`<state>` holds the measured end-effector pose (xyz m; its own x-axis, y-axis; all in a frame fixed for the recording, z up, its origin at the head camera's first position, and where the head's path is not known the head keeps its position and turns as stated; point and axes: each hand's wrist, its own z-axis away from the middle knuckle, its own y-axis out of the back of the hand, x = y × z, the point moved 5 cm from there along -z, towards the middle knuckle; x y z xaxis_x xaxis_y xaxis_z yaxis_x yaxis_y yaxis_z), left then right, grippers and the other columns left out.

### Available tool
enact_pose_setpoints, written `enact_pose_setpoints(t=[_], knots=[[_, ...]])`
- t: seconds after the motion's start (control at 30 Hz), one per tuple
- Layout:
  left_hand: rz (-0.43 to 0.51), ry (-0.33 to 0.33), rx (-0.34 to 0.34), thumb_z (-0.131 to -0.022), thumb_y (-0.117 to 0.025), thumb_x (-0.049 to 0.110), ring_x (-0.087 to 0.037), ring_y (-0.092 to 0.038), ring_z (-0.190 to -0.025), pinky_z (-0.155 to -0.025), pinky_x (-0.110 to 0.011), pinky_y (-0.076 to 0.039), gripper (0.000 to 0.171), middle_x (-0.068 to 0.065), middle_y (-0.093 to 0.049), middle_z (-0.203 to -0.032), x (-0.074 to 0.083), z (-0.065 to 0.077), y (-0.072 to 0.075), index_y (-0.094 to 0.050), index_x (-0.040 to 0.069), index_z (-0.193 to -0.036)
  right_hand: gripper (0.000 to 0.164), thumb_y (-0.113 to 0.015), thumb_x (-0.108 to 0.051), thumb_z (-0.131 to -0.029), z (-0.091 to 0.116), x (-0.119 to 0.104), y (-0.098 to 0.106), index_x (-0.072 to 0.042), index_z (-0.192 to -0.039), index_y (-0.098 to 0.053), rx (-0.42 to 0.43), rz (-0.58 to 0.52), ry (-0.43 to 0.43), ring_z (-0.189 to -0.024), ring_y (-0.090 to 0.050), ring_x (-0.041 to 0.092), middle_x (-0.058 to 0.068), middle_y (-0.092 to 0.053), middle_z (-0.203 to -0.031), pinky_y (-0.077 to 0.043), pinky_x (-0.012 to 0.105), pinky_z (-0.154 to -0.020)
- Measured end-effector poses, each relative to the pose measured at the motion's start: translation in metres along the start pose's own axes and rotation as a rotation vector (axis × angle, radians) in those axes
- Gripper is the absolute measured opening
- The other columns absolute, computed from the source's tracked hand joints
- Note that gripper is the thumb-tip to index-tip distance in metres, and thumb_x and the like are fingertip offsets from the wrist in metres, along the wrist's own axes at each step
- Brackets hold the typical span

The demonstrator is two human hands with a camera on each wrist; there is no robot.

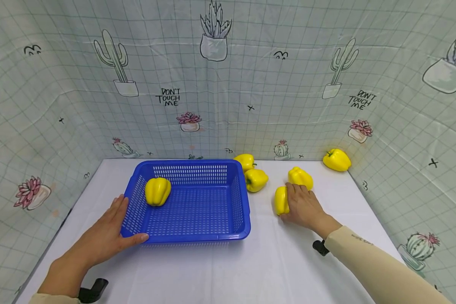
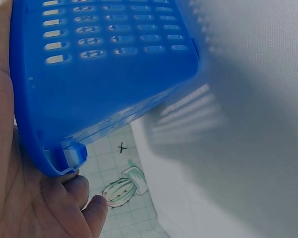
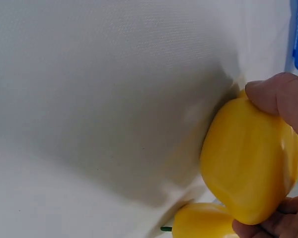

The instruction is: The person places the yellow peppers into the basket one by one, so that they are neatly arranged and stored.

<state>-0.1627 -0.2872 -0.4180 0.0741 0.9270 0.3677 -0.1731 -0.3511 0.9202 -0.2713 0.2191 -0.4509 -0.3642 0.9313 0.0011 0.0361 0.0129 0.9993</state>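
My right hand point(image 1: 302, 207) grips a yellow bell pepper point(image 1: 280, 201) on the white table, thumb and fingers on opposite sides of it. In the right wrist view the held pepper point(image 3: 246, 158) shows large, its underside close to the cloth. Another yellow bell pepper point(image 1: 300, 177) lies just behind that hand. My left hand point(image 1: 102, 236) rests against the left front corner of a blue plastic basket point(image 1: 190, 238), its fingers along the left side and its thumb at the front rim. One yellow bell pepper point(image 1: 158, 191) sits inside the basket, near its left wall.
Two yellow bell peppers point(image 1: 256, 180) lie by the basket's right back corner, the rear one point(image 1: 245, 161) partly hidden by its rim. Another pepper point(image 1: 337, 160) lies at the back right corner of the table. Cloth walls point(image 1: 228, 97) with cactus prints enclose the table.
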Motion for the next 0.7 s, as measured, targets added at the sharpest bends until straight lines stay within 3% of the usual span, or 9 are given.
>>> enact_pose_setpoints(t=[0.4,0.7], knots=[[-0.001,0.006,-0.008,-0.085,-0.072,0.074,-0.059,-0.015,-0.156,-0.117,-0.079,-0.023,0.134,-0.036,-0.006,-0.171,0.002,0.0,0.001,-0.004,-0.009,-0.165,0.096,-0.09,-0.047,-0.076,-0.006,-0.001,0.012,0.006,-0.14,-0.042,0.119,0.02,0.044,-0.122,-0.052,0.047,0.029,-0.054,-0.136,-0.049,0.06,-0.095],[-0.003,0.003,-0.007,-0.084,-0.071,0.075,-0.059,-0.014,-0.156,-0.117,-0.079,-0.022,0.135,-0.036,-0.006,-0.171,0.001,0.0,0.002,-0.004,-0.009,-0.165,0.084,-0.086,-0.044,-0.075,-0.03,-0.018,0.048,0.005,-0.129,-0.044,0.256,0.035,0.122,-0.105,-0.055,0.042,0.023,-0.055,-0.115,-0.054,0.052,-0.08]])
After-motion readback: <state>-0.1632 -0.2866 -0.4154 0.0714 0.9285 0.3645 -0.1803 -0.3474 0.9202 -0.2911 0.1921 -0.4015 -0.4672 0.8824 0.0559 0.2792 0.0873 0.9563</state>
